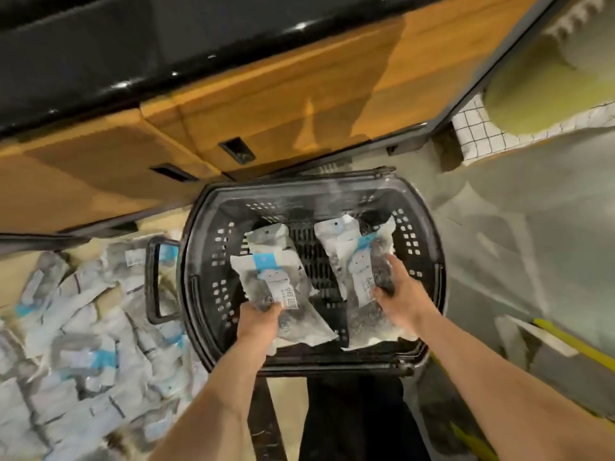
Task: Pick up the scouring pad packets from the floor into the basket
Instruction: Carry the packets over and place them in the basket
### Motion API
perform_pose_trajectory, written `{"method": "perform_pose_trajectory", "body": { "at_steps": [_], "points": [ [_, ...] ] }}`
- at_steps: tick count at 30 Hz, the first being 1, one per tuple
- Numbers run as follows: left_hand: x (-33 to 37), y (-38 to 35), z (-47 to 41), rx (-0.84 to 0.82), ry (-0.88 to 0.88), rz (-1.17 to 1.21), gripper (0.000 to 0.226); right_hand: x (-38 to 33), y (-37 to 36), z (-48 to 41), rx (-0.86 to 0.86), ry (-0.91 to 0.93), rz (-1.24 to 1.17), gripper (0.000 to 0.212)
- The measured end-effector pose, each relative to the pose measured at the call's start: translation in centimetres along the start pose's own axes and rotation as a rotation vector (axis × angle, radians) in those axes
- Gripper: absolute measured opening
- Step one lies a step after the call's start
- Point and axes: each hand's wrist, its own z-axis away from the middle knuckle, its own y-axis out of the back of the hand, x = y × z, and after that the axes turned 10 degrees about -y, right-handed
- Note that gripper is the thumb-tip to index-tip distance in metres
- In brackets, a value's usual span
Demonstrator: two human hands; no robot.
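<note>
Our left hand pinches the near end of a clear plastic scouring pad packet with a blue-and-white label, fingers curled around it. Our right hand grasps a second labelled packet by its right edge. Both packets are inside the black perforated plastic basket, over other packets lying in it. Left of the basket, a heap of the same packets covers the floor below the orange wooden cabinet.
</note>
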Motion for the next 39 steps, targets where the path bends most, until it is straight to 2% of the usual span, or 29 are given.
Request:
{"method": "perform_pose_trajectory", "body": {
  "at_steps": [3, 6, 12, 19, 24, 27, 31, 36, 39],
  "points": [
    [-0.1, -0.4, -1.9, -0.026, 0.006, 0.009, 0.023, -0.3, -1.8, -2.1, -0.01, -0.031, 0.005, 0.07],
    [-0.6, -0.8, -4.0, -0.062, 0.02, -0.012, 0.037, -1.1, -2.9, -3.3, -0.024, -0.054, 0.021, 0.07],
    [-0.3, -0.9, -6.2, -0.076, 0.042, -0.006, 0.039, -3.1, -3.6, -4.3, -0.055, -0.04, 0.04, 0.064],
    [0.4, -0.5, -6.7, -0.077, -0.017, -0.046, 0.049, -4.1, -3.5, -5.1, 0.002, -0.02, 0.024, 0.055],
    [-0.2, 0.1, -7.0, -0.195, 0.002, 0.018, 0.064, -4.0, -3.6, -4.4, 0.046, -0.057, 0.116, 0.067],
    [-0.1, 0.2, -6.4, -0.196, -0.02, -0.011, 0.06, -3.7, -3.7, -3.5, 0.062, -0.038, 0.215, 0.071],
    [0.6, 0.5, -3.9, -0.188, -0.158, -0.231, 0.052, -4.0, -3.1, -1.0, 0.016, 0.01, 0.307, 0.067],
    [2.5, 3.7, 1.9, -0.182, -0.393, -0.653, 0.064, -5.0, 0.0, 5.4, 0.173, 0.205, 0.583, 0.06],
    [4.2, 6.8, 6.8, -0.081, -0.601, -0.904, 0.064, -6.3, 2.9, 11.4, 0.291, 0.257, 0.643, 0.06]
  ]
}}
